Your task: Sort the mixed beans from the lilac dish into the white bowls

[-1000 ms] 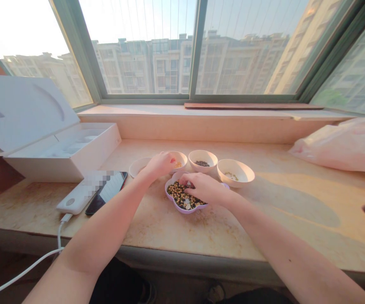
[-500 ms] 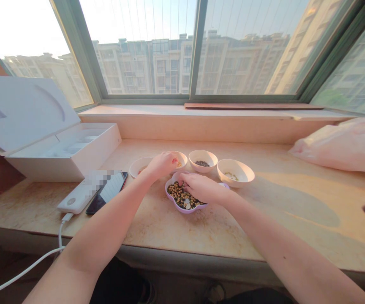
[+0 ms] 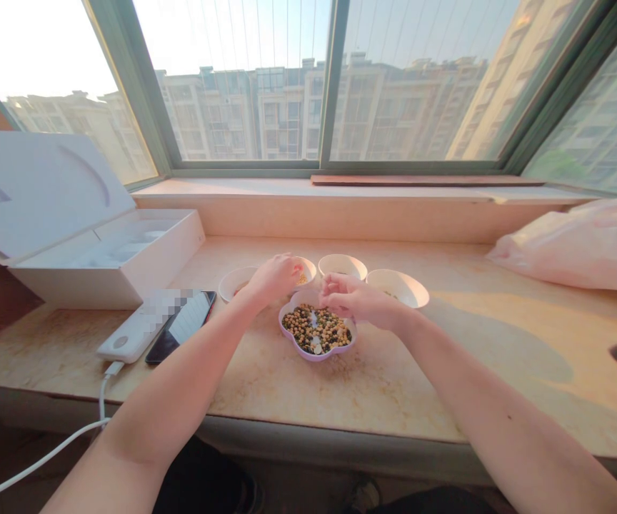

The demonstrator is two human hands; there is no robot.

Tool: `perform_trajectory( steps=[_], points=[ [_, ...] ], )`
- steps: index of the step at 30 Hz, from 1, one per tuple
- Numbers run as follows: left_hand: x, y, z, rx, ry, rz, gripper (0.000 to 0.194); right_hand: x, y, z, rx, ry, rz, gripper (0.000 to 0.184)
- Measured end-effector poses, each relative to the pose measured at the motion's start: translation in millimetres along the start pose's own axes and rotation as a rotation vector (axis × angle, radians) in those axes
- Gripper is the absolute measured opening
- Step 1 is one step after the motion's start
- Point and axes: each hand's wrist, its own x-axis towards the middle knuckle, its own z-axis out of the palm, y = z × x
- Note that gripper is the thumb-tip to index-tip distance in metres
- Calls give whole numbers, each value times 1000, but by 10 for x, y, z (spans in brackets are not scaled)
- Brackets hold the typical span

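Observation:
A lilac flower-shaped dish (image 3: pixel 301 353) stands in front of me, filled with mixed beans (image 3: pixel 319 330), tan, black and green, with a few pale pieces. Just above its far right rim is my right hand (image 3: pixel 355 296), fingers curled together; whatever they pinch is too small to make out. My left hand (image 3: pixel 278 276) is held at a small white bowl (image 3: pixel 310 265) with yellowish grains in it, its fingers closed and their tips partly hidden. To its left a second white bowl (image 3: pixel 228 285) is half covered by my wrist.
Two more white bowls, one in the middle (image 3: pixel 342 261) and one at the right (image 3: pixel 413 287), sit behind the dish. An open white box (image 3: pixel 158 250), a power bank (image 3: pixel 131 335) with a cable, and a phone (image 3: pixel 180 327) lie left. A plastic bag (image 3: pixel 576 246) lies right.
My right hand has lifted out of the beans and moved up and right, uncovering more of the dish. My left hand stays at the same bowl.

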Motion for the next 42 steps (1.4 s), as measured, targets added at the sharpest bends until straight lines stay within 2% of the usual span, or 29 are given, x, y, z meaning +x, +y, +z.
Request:
perform_trajectory(
  steps=[3, 7, 9, 12, 15, 18, 20, 23, 27, 30, 35, 42],
  points=[
    [-19, 88, -34, -32, 33, 49, 26, -10, 1, -52, 203, -20, 26, 23],
    [-38, 189, -34, -65, 11, 187, 29, -29, -20, -69, 311, -35, 28, 25],
    [-58, 230, -30, -24, -76, 248, 30, -48, -35, -97, 319, -27, 18, 26],
    [-121, 305, -49, 70, -319, 301, 27, -80, -37, -232, 275, 53, -41, 30],
    [-196, 388, -85, 108, -484, 342, 29, -106, 2, -474, 52, 248, -66, 26],
    [-235, 444, -98, 99, -520, 386, 29, -128, 65, -723, -335, 523, 5, 17],
    [-233, 455, -88, 81, -534, 400, 28, -147, 103, -843, -627, 616, 67, 9],
    [-207, 449, -62, 60, -556, 397, 28, -175, 141, -937, -862, 539, 199, 7],
    [-173, 438, -43, 39, -580, 400, 28, -185, 185, -972, -958, 433, 345, 13],
    [-160, 421, -27, 14, -599, 379, 29, -174, 228, -990, -987, 409, 372, 17],
    [-151, 373, 19, -33, -567, 370, 31, -165, 270, -1020, -1024, 376, 397, 20],
    [-155, 342, 7, -58, -560, 288, 32, -162, 285, -1025, -1018, 366, 449, 24]
  ],
)
